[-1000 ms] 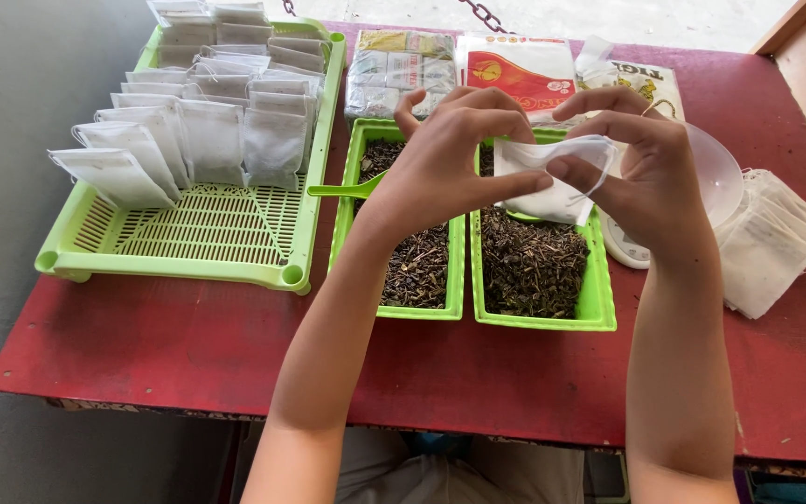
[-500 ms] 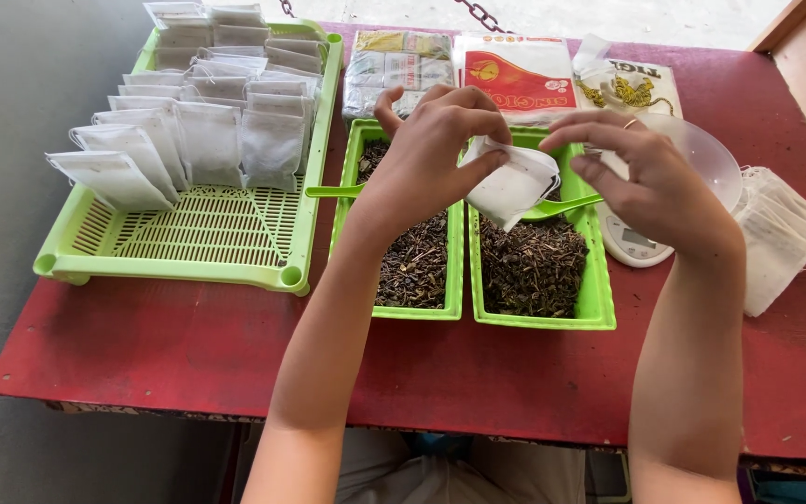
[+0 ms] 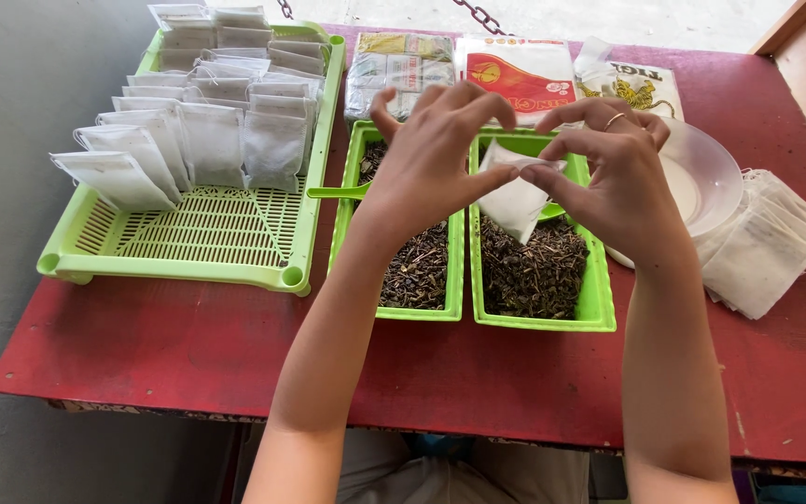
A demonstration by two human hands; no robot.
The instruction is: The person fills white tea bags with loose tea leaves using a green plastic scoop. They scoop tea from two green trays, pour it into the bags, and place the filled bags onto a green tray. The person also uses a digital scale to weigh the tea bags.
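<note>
Head view, only one I have: my left hand (image 3: 431, 159) and right hand (image 3: 613, 173) are both pinched on one small white filter tea bag (image 3: 518, 194), thumb and forefinger of each closed on its top edge, other fingers fanned out. Bag hangs between the hands, long axis roughly vertical, tilted slightly, mouth up at the fingertips; left grips the left corner, right the right corner, neither clearly nearer. Directly under the bag: the right green tray of loose tea (image 3: 534, 271), with a green scoop (image 3: 549, 211) poking out just behind the bag. Second tea tray (image 3: 414, 266) sits under the left wrist. Far left of the left hand, a slatted green basket (image 3: 188, 233) with rows of filled bags (image 3: 207, 121). Right of the right hand, a clear plastic bowl (image 3: 706, 173) and a stack of empty bags (image 3: 767, 243). Beyond the hands, printed tea packets (image 3: 515, 65). All on a red table (image 3: 170, 345).
</note>
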